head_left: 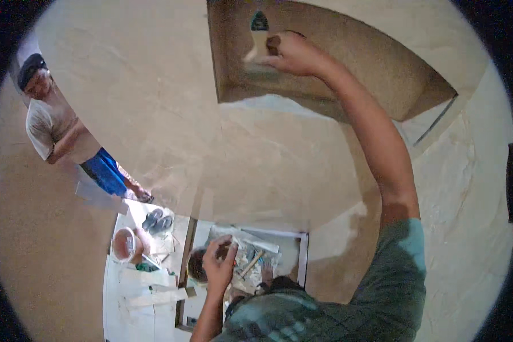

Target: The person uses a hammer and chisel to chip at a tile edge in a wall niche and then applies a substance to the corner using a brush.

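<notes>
My right hand (296, 54) is raised at the top, inside a recessed niche (336, 34) in the tiled wall. Its fingers are closed round a brush-like tool (260, 39) with a dark, green-edged upper end and a pale lower part that flares near the niche's bottom edge. Blur hides the tool's finer detail. Low in front of my body, my left hand (218, 263) has its fingers curved and apart, with nothing clear between them. Below it is a dark round bucket (197, 265), partly covered by the hand.
A hammer-like tool (252, 263) lies among rubble on the floor near my feet. At left are a pale bucket (125, 245), dark shoes (157, 221) and cut strips (157, 297) on white tiles. Another person (62, 125) stands beyond the wall edge at far left.
</notes>
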`<state>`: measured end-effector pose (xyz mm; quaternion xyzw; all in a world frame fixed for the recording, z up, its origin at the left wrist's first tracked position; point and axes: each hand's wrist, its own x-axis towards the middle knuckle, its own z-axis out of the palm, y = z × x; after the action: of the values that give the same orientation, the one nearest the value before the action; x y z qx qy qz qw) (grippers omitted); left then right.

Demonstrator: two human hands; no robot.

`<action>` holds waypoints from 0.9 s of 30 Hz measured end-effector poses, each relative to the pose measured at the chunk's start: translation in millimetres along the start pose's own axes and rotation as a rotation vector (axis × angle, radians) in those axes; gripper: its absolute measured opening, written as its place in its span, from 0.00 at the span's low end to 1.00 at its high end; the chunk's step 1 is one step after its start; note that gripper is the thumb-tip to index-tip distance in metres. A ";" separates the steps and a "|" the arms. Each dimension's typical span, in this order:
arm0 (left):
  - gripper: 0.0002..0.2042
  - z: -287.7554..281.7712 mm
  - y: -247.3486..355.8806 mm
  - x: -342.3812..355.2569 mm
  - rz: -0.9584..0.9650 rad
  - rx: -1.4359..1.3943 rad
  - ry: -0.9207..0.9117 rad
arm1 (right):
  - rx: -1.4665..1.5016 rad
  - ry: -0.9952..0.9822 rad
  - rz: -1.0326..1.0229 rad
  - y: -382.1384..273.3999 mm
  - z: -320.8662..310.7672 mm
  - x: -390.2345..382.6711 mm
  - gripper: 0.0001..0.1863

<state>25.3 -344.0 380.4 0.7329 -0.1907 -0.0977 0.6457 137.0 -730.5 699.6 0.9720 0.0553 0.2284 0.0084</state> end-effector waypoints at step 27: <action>0.12 -9.1 12.9 -0.3 -0.294 -0.047 -0.207 | 0.265 -0.419 0.175 -6.3 -19.2 -8.2 0.26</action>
<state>26.7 -336.8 394.4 0.7235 -0.1444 -0.2705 0.6185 120.4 -725.4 712.9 0.9917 -0.0026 0.0127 -0.1277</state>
